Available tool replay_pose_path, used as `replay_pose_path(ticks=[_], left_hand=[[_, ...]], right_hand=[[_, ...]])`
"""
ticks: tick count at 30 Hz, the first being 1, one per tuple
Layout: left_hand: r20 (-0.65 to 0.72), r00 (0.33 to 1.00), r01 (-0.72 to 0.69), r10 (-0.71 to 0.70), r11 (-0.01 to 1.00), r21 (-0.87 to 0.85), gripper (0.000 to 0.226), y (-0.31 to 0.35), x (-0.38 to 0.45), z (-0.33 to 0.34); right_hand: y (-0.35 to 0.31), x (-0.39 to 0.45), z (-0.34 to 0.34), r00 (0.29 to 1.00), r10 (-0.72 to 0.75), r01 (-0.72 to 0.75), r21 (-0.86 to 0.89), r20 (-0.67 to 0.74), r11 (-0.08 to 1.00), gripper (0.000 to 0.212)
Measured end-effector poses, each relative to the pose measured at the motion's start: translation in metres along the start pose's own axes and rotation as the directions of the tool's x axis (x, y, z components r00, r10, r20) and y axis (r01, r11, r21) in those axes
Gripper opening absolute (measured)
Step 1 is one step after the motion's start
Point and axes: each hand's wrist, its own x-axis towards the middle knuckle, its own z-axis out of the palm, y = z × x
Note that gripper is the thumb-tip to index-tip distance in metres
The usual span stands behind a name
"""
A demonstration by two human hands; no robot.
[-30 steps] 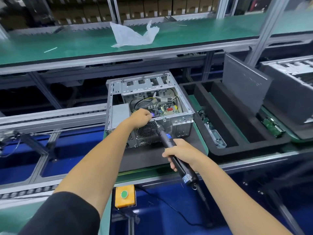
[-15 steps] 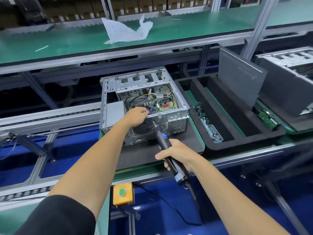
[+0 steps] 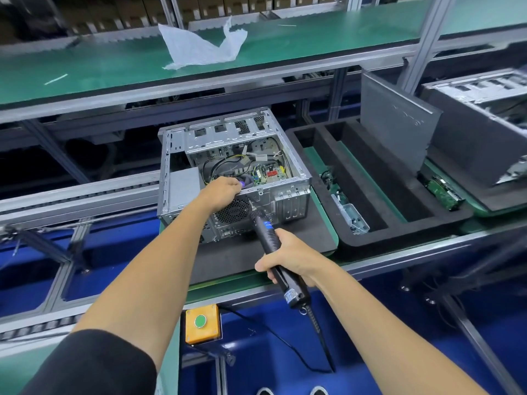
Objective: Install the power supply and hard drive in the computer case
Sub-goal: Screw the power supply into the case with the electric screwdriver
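An open silver computer case [image 3: 288, 178] lies on a black foam pad [image 3: 236, 258] on the conveyor. A grey power supply [image 3: 184, 189] sits in its near left corner, with cables and a board further in. My left hand [image 3: 224, 192] curls over the case's near top edge beside the power supply, gripping the rim. My right hand [image 3: 288, 258] grips a black electric screwdriver [image 3: 263, 226], whose bit touches the case's rear panel just right of the round fan grille [image 3: 232, 210]. A hard drive [image 3: 442, 192] lies in the tray at right.
A black foam tray [image 3: 368, 243] with long slots stands right of the case, holding a clear part [image 3: 352, 215] and a leaning grey panel [image 3: 396, 126]. Another case [image 3: 479, 129] sits at far right. A yellow box with a green button [image 3: 201, 323] hangs below the conveyor edge. A white plastic bag [image 3: 199, 47] lies on the upper green shelf.
The view shifted slightly, so the case sits further left and lower. Both hands hold their places on the case rim and the screwdriver, with the bit at the rear panel.
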Motion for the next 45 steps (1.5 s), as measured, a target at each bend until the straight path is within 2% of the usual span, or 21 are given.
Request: replay_pose_path(ticks=[11, 16, 23, 45], left_hand=[[0.002, 1.0, -0.02, 0.02, 1.0, 0.014, 0.032, 0.0, -0.002, 0.001], [-0.047, 0.999, 0.003, 0.001, 0.998, 0.066, 0.029, 0.002, -0.003, 0.004], [-0.101, 0.995, 0.024, -0.012, 0.992, 0.126, 0.028, 0.004, -0.004, 0.005], [-0.059, 0.998, 0.023, -0.017, 0.995, 0.095, 0.026, 0.006, -0.005, 0.001]], right_hand=[[-0.001, 0.0, 0.003, 1.0, -0.017, 0.017, 0.007, -0.007, 1.0, 0.046], [-0.006, 0.001, 0.006, 1.0, -0.022, 0.022, 0.006, 0.006, 1.0, 0.052], [-0.002, -0.001, 0.004, 1.0, -0.004, 0.004, 0.018, -0.014, 1.0, 0.048], [-0.005, 0.001, 0.003, 1.0, 0.001, -0.001, 0.029, 0.004, 1.0, 0.042]])
